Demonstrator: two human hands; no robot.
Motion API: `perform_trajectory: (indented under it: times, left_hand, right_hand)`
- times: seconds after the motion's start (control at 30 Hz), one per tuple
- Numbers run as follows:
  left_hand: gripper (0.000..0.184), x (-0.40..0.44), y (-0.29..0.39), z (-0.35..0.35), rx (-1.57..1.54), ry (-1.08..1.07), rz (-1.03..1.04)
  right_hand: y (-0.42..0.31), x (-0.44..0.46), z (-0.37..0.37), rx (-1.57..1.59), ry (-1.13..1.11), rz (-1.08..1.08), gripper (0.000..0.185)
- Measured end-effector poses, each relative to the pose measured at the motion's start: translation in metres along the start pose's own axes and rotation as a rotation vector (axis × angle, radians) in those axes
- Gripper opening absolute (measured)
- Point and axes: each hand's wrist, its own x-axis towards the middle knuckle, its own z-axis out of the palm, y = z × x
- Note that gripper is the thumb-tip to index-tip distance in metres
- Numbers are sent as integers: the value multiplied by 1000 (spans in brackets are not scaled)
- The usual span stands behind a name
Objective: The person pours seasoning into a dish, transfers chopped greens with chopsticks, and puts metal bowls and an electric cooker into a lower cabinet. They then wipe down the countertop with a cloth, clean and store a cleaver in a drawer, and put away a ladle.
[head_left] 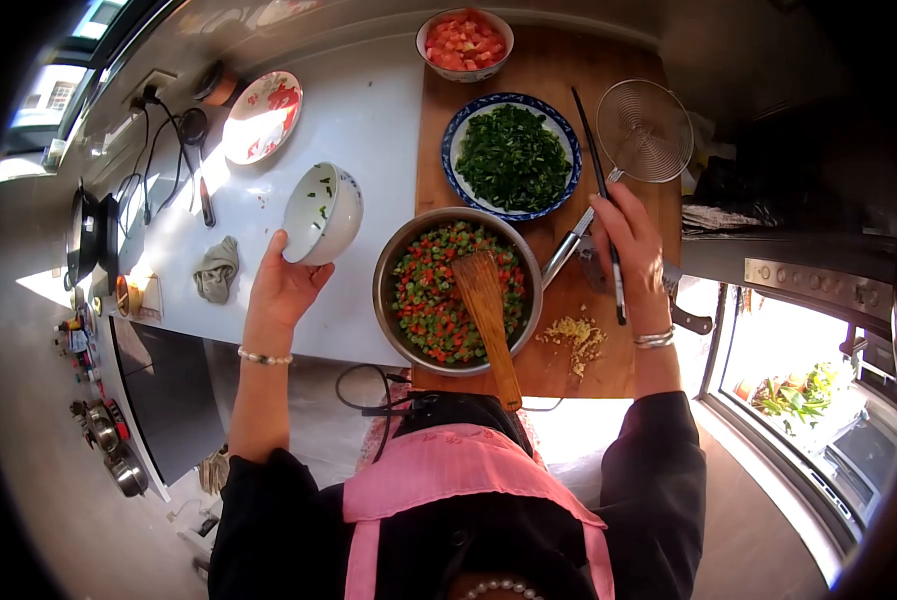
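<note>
My left hand (281, 285) grips a white bowl (345, 215) by its lower side; the bowl is tilted, with a few green bits stuck inside. Between the fingers of my right hand (631, 245) is a pair of dark chopsticks (593, 145), held lengthwise above the wooden board. Between my hands stands a steel pan (383, 315) of diced green and red vegetables (434, 300). A wooden spatula (489, 325) rests in it, its handle over the near rim. Beyond the pan is a blue-rimmed plate (451, 180) heaped with chopped greens (514, 158).
Minced yellowish bits (574, 342) lie on the cutting board (559, 70) near a black-handled knife (691, 319). A wire skimmer (645, 130) is at the right, a bowl of diced red pieces (466, 45) at the back. Leftward are a patterned plate (262, 118), a ladle (206, 200) and a grey cloth (216, 270).
</note>
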Motion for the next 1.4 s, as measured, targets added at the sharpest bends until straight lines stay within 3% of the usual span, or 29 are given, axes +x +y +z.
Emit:
perform_trajectory:
  times: [0.07,0.13,0.27,0.63,0.67,0.77,0.87,0.97,1.03,1.1,1.4]
  left_hand:
    - [30,-3,-3,-3,-2,-10,2]
    - [31,-6,-4,-6,-1,-44,10]
    - [35,-11,-5,-16,-31,19,35]
    - [42,-72,-13,-74,-74,68,197]
    - [42,-80,-15,-82,-51,64,233]
    - [44,-100,-25,-108,40,74,320]
    - [51,-115,-44,-169,148,-69,326]
    - [52,-128,-81,-180,236,-54,259]
    - [53,-145,-117,-164,249,-248,230]
    - [55,-149,-152,-173,314,-179,188]
    - [47,-174,-287,-122,422,-357,-225]
  right_hand:
    - [17,8,13,-36,-160,46,27]
    - [33,20,25,-226,-180,-121,32]
    - [53,37,36,-356,-156,-308,40]
    - [52,54,23,-478,-176,-481,43]
    - [52,52,20,-456,-141,-514,36]
    - [19,25,-6,-100,-17,-355,21]
    - [10,-50,-22,741,114,167,27]
    - [22,-124,-10,804,124,359,35]
    - [20,-144,-7,880,191,379,37]
    - [20,-155,10,898,226,424,37]
    - [43,-122,41,816,120,328,34]
